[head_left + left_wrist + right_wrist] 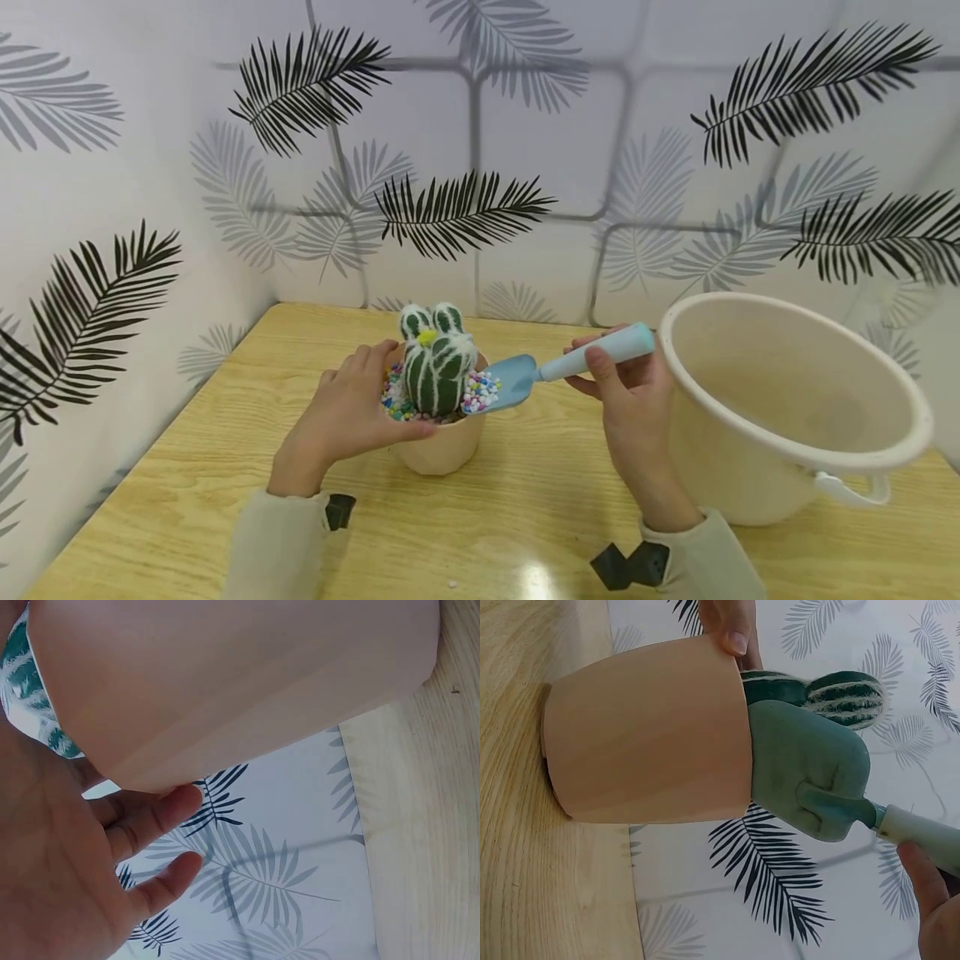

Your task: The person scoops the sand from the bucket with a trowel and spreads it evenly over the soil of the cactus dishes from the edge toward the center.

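Observation:
A green cactus (pixel 437 379) with white fuzzy ridges and a yellow flower stands in a peach pot (pixel 438 450). Colourful pebbles (pixel 396 396) cover part of the soil around it. My left hand (pixel 352 412) grips the pot's rim from the left, thumb at the front. My right hand (pixel 633 396) holds a small blue trowel (pixel 513 379) by its pale handle. White and coloured pebbles lie on the blade, whose tip reaches over the pot's right rim. In the right wrist view the underside of the trowel (pixel 806 765) touches or overlaps the rim beside the cactus.
On the right stands a large cream bucket (pixel 750 467) with a white handle, close to my right hand. Pot and bucket rest on a wooden table (pixel 555 483). Behind the table is a wall (pixel 540 150) with a leaf print.

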Motion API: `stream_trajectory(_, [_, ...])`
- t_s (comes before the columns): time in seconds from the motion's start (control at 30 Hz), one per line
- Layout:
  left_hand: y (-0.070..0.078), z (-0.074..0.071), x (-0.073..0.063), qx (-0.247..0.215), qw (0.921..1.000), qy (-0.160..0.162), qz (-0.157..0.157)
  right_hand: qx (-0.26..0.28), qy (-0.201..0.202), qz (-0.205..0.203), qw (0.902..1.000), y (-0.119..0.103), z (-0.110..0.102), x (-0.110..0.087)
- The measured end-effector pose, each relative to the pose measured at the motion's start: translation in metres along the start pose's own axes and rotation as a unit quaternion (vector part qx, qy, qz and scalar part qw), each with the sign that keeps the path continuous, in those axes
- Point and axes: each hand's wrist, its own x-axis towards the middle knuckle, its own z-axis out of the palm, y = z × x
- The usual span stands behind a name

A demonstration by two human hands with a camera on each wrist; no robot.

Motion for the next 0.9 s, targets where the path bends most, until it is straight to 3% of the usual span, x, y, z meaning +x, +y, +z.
stream_trajectory(0.17, [0.002,0.003,0.0,-0.003,0.9999,0.012,0.009,0.007,-0.005,-0.02,0.9998,-0.001,-0.001,-0.001])
stream_trajectory(0.37, [-0.015,0.014,0.005,-0.121,0.9923,-0.004,0.023,0.009,-0.009,-0.012,0.9998,0.002,0.001,-0.004])
stream_trajectory(0.47, [-0.021,0.017,0.005,-0.15,0.9884,-0.006,0.022,0.009,-0.012,-0.016,0.9998,0.002,0.002,-0.005])
stream_trajectory(0.73, [-0.019,0.015,0.005,-0.114,0.9925,0.02,0.038,0.01,0.0,-0.045,0.9989,0.0,0.005,-0.005])
stream_trajectory(0.9, [-0.016,0.014,0.005,-0.077,0.996,0.015,0.041,0.01,-0.011,-0.043,0.999,0.002,0.006,-0.009])
